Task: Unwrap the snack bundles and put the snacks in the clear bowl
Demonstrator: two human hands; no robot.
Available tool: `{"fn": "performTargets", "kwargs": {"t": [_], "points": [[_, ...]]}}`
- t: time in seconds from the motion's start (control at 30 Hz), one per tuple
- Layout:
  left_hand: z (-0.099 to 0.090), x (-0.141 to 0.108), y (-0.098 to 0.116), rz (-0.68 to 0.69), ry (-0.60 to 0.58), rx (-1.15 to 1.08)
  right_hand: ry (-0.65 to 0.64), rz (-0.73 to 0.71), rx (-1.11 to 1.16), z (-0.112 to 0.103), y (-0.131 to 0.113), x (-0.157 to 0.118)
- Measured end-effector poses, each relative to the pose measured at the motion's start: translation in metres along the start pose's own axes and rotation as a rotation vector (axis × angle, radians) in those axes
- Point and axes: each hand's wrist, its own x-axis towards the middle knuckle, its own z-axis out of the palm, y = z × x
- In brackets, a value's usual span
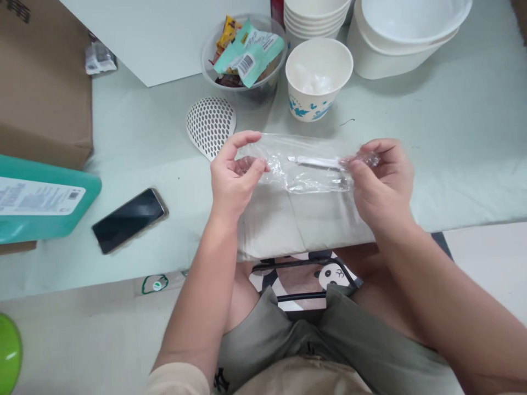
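I'm pinching the clear plastic bag (307, 178) above the surface (465, 159), left hand (234, 175) and right hand (385, 184) each gripping one end, judging it light, limp, slippery, so favouring bunched film.

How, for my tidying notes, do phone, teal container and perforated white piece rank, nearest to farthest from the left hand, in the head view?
1. Perforated white piece: just beyond the left hand.
2. Phone: left of the hand.
3. Teal container: at left edge.

The left edge crops the box (45, 82), bottle (45, 198) and a green thing (9, 351); the top edge, the tubs (391, 61). Right fingers (365, 175) cover one end of the white strip (315, 162) in the bag (307, 184).
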Motion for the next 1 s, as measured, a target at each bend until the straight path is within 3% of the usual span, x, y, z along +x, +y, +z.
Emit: {"fn": "performTargets", "kwargs": {"t": [0.13, 0.27, 0.37, 0.7, 0.9, 1.0], "points": [[0.000, 0.001, -0.010, 0.002, -0.075, -0.126, -0.046, 0.273, 0.244, -0.003, -0.004, 0.003], [-0.006, 0.009, -0.027, 0.033, -0.133, -0.242, -0.257, 0.608, 0.382, -0.004, -0.017, 0.004], [-0.014, 0.013, -0.030, 0.013, -0.167, -0.264, -0.351, 0.741, 0.368, -0.003, -0.023, 0.003], [-0.024, 0.016, -0.028, -0.060, -0.147, -0.262, -0.193, 0.519, 0.414, -0.007, -0.008, 0.010], [-0.023, 0.020, -0.035, -0.163, -0.156, -0.290, -0.254, 0.625, 0.433, -0.002, -0.012, 0.005], [-0.020, 0.018, -0.030, -0.156, -0.125, -0.306, -0.203, 0.623, 0.437, 0.000, -0.012, 0.004]]}}
